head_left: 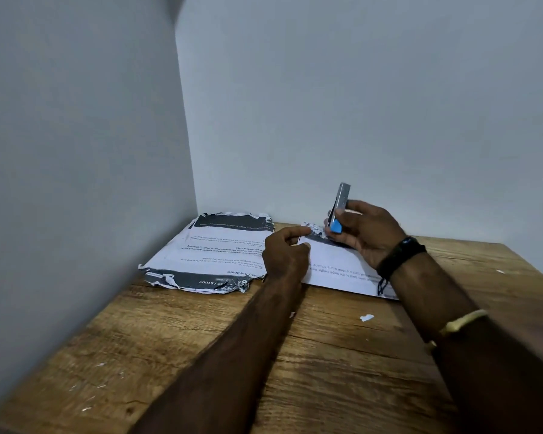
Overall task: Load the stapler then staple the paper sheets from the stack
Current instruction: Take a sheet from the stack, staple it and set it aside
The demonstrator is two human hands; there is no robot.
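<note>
Both hands partly hide sheets — right hand (369, 233) fingers grasp stapler (339, 208), left hand (284, 255) clenched.

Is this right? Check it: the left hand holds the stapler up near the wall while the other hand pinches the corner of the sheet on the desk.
Not quite. In the head view the right hand holds the stapler up near the wall; the left hand pinches the sheet corner on the desk.

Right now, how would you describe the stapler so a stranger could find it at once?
Look at the wooden table in the wall corner, with a paper stack at its back left. Right of that stack, the right hand holds the stapler upright over a separate sheet. It is the only metal thing, silver with a blue end.
</note>
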